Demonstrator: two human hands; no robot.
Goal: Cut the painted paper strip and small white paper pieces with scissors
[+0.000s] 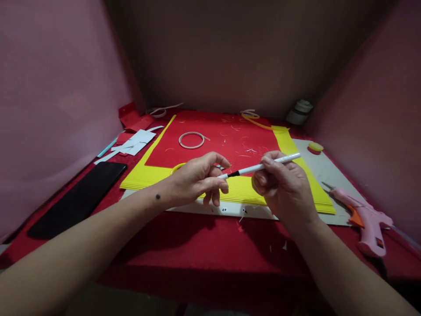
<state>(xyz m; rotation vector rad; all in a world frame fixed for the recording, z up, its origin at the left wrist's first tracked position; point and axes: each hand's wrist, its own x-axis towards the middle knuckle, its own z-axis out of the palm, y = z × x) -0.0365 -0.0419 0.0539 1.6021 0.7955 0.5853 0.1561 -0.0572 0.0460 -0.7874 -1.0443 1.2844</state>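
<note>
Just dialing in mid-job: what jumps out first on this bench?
Dead centre, the right hand holds a white pen whose black tip meets the left hand fingertips above the yellow corrugated sheets. A red corrugated sheet lies on the yellow, with a white ring on it. A pink glue gun lies far right, a black phone far left.

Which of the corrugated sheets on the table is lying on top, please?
The red corrugated sheet lies on top; the yellow corrugated sheet lies beneath it, showing only along the near edge and both sides.
</note>
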